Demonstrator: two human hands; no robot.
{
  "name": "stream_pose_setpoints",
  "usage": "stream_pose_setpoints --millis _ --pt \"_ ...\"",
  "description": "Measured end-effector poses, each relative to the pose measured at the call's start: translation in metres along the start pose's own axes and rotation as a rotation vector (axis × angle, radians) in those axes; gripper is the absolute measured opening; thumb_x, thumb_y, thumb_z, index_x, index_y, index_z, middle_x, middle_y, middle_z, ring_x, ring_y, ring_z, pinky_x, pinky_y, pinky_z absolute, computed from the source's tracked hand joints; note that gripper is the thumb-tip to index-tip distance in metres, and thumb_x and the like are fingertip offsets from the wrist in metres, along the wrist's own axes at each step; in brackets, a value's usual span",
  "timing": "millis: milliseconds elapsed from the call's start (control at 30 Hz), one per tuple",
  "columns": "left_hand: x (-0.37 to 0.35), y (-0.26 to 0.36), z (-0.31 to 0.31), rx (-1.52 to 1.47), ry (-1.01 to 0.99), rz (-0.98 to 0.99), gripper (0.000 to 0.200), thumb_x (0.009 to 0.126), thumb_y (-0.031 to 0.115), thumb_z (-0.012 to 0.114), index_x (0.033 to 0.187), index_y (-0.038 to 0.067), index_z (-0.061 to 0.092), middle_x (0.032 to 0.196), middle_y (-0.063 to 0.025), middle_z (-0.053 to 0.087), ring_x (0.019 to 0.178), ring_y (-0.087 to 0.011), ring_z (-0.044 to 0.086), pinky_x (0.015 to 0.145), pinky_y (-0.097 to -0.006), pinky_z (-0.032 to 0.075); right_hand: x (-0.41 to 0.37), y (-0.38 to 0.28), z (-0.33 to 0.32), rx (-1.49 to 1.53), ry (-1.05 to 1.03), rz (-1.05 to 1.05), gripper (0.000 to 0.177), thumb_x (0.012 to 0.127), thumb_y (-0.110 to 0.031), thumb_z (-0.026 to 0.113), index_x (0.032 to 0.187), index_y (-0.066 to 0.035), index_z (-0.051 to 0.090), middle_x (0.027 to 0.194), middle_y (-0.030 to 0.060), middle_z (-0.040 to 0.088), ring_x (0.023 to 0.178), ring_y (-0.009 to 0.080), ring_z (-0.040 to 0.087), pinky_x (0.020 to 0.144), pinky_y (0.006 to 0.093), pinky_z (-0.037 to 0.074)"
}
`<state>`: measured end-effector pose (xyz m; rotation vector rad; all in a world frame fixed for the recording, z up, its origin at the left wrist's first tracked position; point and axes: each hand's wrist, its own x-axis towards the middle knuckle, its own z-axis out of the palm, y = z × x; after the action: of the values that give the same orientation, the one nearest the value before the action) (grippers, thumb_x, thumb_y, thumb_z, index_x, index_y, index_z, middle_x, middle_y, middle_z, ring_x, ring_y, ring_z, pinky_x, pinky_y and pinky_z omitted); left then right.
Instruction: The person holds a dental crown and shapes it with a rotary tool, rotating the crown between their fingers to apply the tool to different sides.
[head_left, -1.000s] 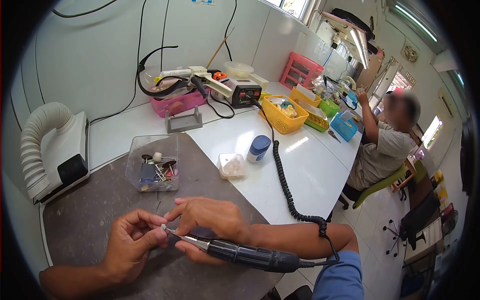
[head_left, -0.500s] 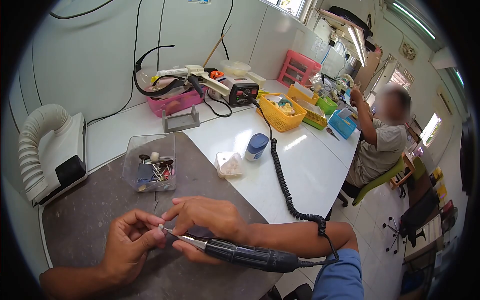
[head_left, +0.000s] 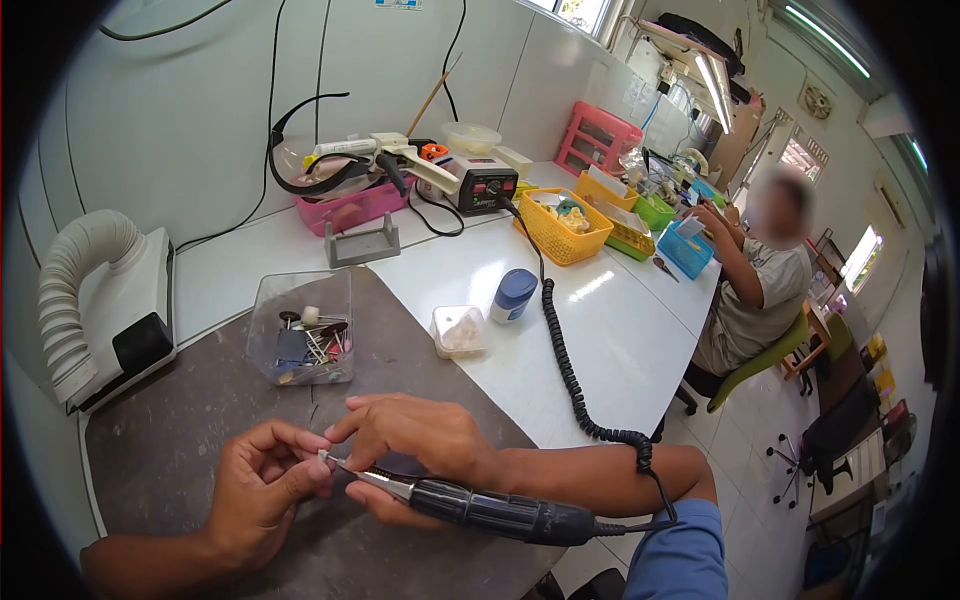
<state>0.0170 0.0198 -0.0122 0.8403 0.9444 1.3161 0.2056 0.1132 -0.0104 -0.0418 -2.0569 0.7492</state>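
My right hand [head_left: 430,440] is closed round a black rotary handpiece [head_left: 500,510] with a silver nose, its tip pointing left. A thin bit in the nose meets a small whitish piece [head_left: 324,455]. That piece is pinched between the thumb and fingers of my left hand [head_left: 255,495]; its exact kind is too small to make out. The fingertips of both hands come together around it, above the dark grey mat [head_left: 180,460]. Beyond them stands a clear plastic box [head_left: 262,345] holding several rotary bits and discs.
A white suction hose unit [head_left: 140,300] stands at the left. A coiled black cord [head_left: 570,385] runs from the control box [head_left: 485,185] to the handpiece. A blue-lidded jar [head_left: 513,293], a small clear tub [head_left: 459,331] and a yellow basket [head_left: 565,225] are on the bench. Another person [head_left: 765,280] sits at right.
The other person's raised hands have come down towards the bench. My hands, the handpiece and the small whitish piece stay practically where they were.
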Motion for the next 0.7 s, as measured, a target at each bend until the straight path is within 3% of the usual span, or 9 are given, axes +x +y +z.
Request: stream_pose_setpoints --millis 700 --pt "-0.0001 0.0002 -0.0003 0.009 -0.005 -0.003 0.019 0.086 0.002 0.069 0.102 -0.001 0.059 0.086 -0.0072 0.064 0.078 -0.0118 0.062 0.072 -0.0259 0.052 -0.0006 -0.0002 -0.0006 -0.001 0.001 0.017 0.019 0.074 -0.007 0.073 0.087 -0.002 0.059 0.082 0.0098 0.063 0.09 0.0297 0.069 0.092 0.0479 0.051"
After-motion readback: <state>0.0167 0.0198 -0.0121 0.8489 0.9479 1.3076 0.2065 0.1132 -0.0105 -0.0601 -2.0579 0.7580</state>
